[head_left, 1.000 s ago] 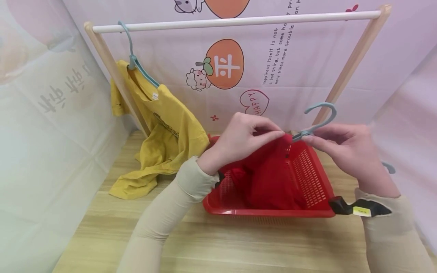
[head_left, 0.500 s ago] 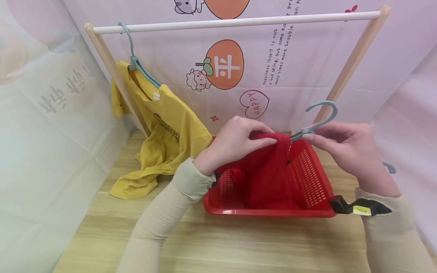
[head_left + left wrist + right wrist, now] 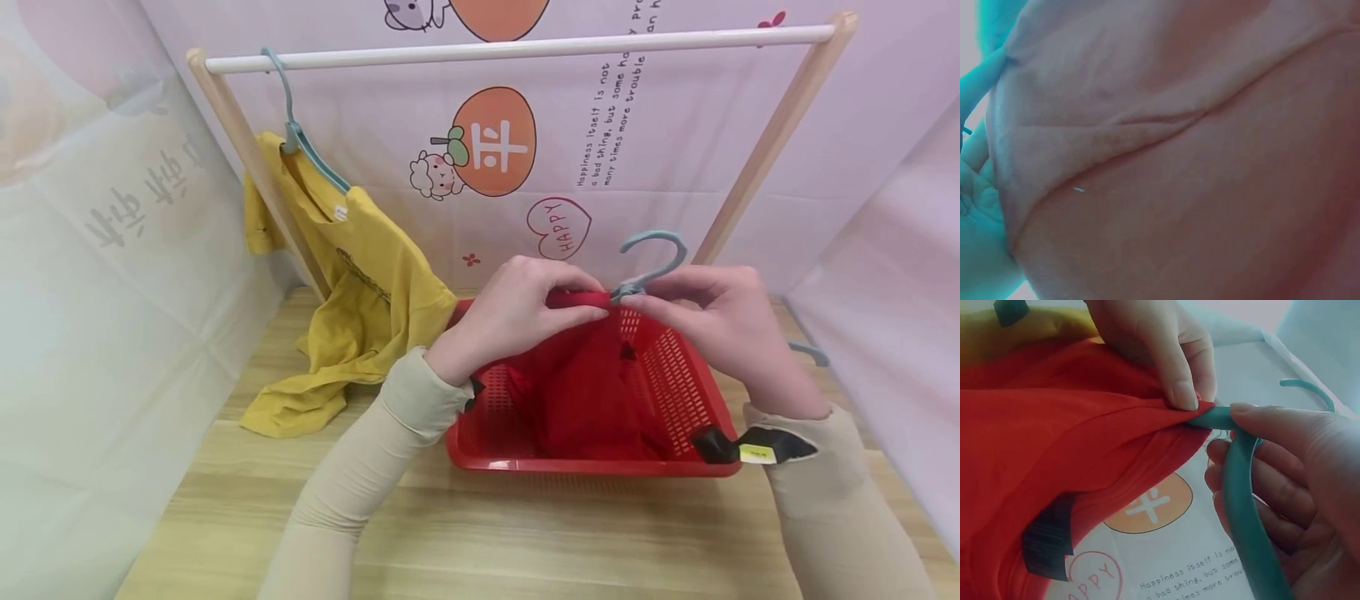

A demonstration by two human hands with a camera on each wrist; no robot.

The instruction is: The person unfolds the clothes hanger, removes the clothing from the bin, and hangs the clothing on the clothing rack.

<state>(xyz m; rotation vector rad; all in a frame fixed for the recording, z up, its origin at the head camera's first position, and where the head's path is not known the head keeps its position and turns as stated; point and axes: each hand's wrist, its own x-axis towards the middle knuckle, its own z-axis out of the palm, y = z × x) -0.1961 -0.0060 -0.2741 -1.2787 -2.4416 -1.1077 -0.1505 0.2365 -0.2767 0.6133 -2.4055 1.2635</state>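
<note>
My left hand (image 3: 525, 304) pinches the neckline edge of a red garment (image 3: 592, 392) between thumb and fingers. A teal hanger (image 3: 1238, 487) has one arm inside that neckline, under the pinched cloth. With thumb and fingers, my right hand (image 3: 720, 317) grips the hanger just below its hook, close to my left fingertips. The garment drapes down into a red basket (image 3: 592, 467). A black label (image 3: 1050, 540) shows inside its collar in the right wrist view. Reddish cloth (image 3: 1172, 175) fills most of the left wrist view and hides the left fingers' work.
A yellow T-shirt (image 3: 390, 258) hangs on a teal hanger at the left end of a white rail (image 3: 517, 53); its lower part spreads on the wooden table (image 3: 480, 533). Behind the right forearm, part of another hanger (image 3: 810, 352) shows on the table.
My right hand and the hanger have moved left, sliding the hanger arm further into the red garment. My left hand has shifted slightly left and down, still pinching the cloth.
</note>
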